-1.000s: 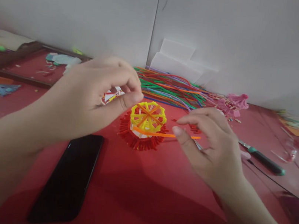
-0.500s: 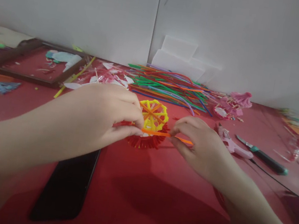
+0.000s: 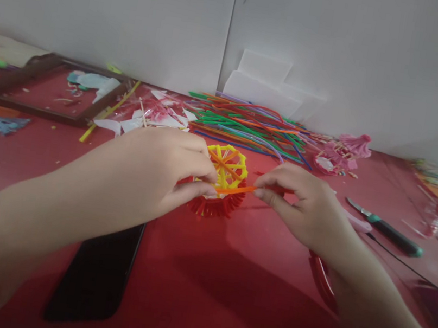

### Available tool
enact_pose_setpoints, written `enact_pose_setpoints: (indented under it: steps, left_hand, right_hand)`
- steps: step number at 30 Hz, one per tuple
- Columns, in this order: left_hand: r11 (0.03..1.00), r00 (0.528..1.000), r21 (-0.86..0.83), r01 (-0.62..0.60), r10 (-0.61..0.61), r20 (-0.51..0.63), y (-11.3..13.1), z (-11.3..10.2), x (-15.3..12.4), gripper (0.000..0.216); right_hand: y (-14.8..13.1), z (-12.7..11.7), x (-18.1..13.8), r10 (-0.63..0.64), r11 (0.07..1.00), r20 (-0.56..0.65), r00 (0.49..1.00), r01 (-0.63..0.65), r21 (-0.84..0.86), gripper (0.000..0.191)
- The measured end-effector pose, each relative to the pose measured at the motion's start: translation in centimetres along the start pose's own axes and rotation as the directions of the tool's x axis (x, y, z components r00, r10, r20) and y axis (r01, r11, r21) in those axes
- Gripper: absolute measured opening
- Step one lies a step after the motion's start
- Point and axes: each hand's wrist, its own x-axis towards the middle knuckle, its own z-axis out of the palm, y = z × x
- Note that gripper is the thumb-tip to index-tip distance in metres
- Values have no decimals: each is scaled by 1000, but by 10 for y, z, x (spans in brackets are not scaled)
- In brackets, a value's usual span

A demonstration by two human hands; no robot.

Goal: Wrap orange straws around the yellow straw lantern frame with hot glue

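Note:
Between my two hands runs an orange pipe cleaner (image 3: 235, 190). My left hand (image 3: 172, 171) pinches its left end between thumb and fingertips. The other end sits in the closed fingertips of my right hand (image 3: 299, 201). Just behind the strip stands a small wheel-like craft piece (image 3: 227, 165) of yellow pipe cleaners with orange spokes. A ring of red loops (image 3: 216, 207) surrounds its base. My left fingers partly cover the left side of this piece, and I cannot tell whether they touch it.
A black phone (image 3: 97, 275) lies below my left forearm. Coloured pipe cleaners (image 3: 245, 127) are piled at the back, near a pink craft piece (image 3: 344, 152). To the right are a green-handled knife (image 3: 392, 233) and a partly hidden pink glue gun (image 3: 358, 222). A brown frame (image 3: 41, 110) lies left.
Both hands have shifted slightly right, still pinching the orange strip. My right hand now covers more of the pink glue gun. The strip's free right end shows less.

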Motion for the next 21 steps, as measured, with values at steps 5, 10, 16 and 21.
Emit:
enact_pose_setpoints:
  steps: [5,10,16,21]
  left_hand:
    - [1000,1000,-16,12,-12,-2,3,1,0,25]
    - [998,996,-41,-49,46,-75,2,2,-1,27]
    - [998,999,-48,-37,35,-34,0,4,-2,25]
    - [996,999,-85,-22,18,-44,-1,5,-2,24]
  right_hand:
    - [1,2,2,-39,999,-72,997,39,1,7]
    - [3,4,2,-92,995,-135,987,96,24,7]
    - [7,3,2,50,981,-113,992,-28,192,13]
    - [16,0,7,85,896,-100,991,-32,443,11]
